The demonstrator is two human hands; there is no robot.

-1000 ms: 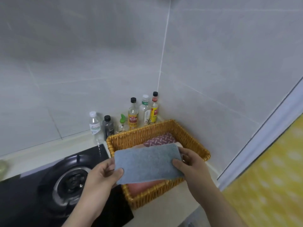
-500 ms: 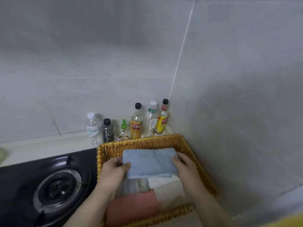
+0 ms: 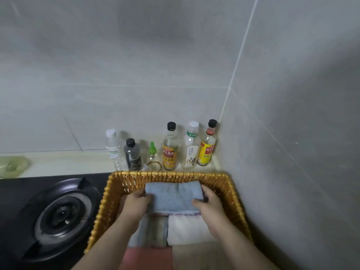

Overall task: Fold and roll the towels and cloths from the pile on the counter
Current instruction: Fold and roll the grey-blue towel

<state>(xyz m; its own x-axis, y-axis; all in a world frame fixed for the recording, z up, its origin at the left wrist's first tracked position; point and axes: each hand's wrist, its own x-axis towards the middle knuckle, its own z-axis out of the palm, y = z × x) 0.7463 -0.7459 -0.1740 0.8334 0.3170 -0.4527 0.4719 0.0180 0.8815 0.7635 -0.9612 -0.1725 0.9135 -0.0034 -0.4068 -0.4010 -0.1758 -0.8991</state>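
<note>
Nearest in the wicker basket (image 3: 101, 209) lie a folded pink cloth (image 3: 146, 258) and a beige cloth (image 3: 196, 256), side by side. Just beyond them sit a striped grey cloth (image 3: 150, 230) on the left and a white cloth (image 3: 187, 228) on the right.

Beyond those, both hands hold a folded blue-grey cloth (image 3: 173, 197) low inside the far end of the basket. The left hand (image 3: 136, 205) pinches its left edge, thumb on top and fingers hidden beneath. The right hand (image 3: 210, 207) grips the near right corner, thumb laid across the top and fingers curled round the edge. Whether the cloth already rests on what lies under it, I cannot tell.

To the left, the basket's side stands just beside the stove burner (image 3: 60, 215). Past the far rim, a row of bottles (image 3: 170, 151) stands against the tiled wall (image 3: 155, 65).

The likely trouble is the fold springing open if one hand lets go before the other, leaving the cloth skewed over the white and striped pieces. Pressing it down hard could also ruffle that tidy row. A shove on the basket might nudge it back into the bottles, which stand close behind it.
</note>
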